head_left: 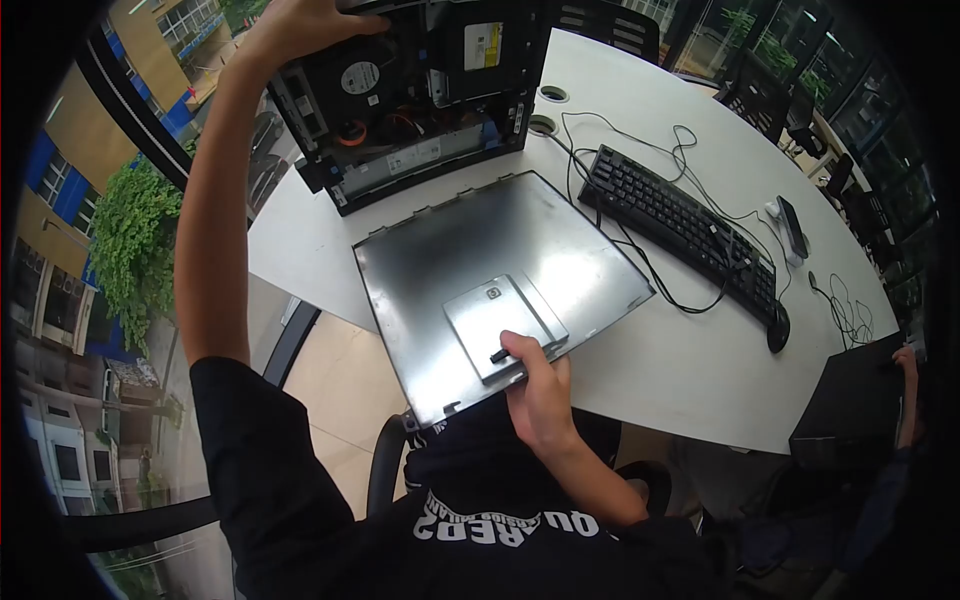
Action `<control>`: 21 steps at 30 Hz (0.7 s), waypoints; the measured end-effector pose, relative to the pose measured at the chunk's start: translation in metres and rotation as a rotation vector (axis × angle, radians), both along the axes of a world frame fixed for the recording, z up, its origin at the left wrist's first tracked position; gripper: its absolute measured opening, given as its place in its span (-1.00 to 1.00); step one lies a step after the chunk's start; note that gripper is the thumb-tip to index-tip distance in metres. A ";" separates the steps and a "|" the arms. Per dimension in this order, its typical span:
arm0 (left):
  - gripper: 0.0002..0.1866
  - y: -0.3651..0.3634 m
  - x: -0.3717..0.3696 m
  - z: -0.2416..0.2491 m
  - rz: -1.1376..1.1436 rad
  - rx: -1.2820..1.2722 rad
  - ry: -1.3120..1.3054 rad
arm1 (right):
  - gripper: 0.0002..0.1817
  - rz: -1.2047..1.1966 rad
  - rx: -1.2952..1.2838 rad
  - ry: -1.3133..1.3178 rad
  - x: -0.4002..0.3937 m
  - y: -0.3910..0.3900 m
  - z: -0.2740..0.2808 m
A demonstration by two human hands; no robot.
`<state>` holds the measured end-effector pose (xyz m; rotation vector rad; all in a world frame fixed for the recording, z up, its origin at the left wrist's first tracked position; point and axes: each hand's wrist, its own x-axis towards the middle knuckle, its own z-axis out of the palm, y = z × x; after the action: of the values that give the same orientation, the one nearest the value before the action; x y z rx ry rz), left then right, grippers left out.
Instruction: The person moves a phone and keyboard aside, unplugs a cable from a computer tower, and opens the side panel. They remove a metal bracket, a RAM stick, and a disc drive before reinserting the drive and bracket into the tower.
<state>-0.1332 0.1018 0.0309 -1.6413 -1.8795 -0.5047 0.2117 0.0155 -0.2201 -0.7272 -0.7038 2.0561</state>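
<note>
An opened desktop computer case (430,165) stands upright on the table, its inside facing me with a drive, cables and a metal power supply. My left hand (305,28) grips its upper left edge, thumb on the inner side; the other fingers are partly out of view. Below the case, a bare metal side panel (440,245) lies tilted over the table's near edge, inner face up. My right hand (540,395) is closed on the panel's near edge, thumb beside a small black latch (501,355) on its raised square plate.
To the right on the white table (640,375) lie a black keyboard (680,220), a mouse (778,328) and loose cables. A dark upright device (791,228) stands behind them. At far right, another person's hand (907,365) touches a black box (845,395). Windows are on the left.
</note>
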 end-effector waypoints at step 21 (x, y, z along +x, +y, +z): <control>-0.09 -0.167 0.132 -0.170 -0.322 -0.642 -0.713 | -0.89 0.651 -0.245 0.073 -0.031 -0.012 -0.025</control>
<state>-0.0010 -0.0654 -0.1395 -2.4424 -2.4683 -0.7411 0.1810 0.0040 -0.2455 -0.5989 -0.7150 2.7849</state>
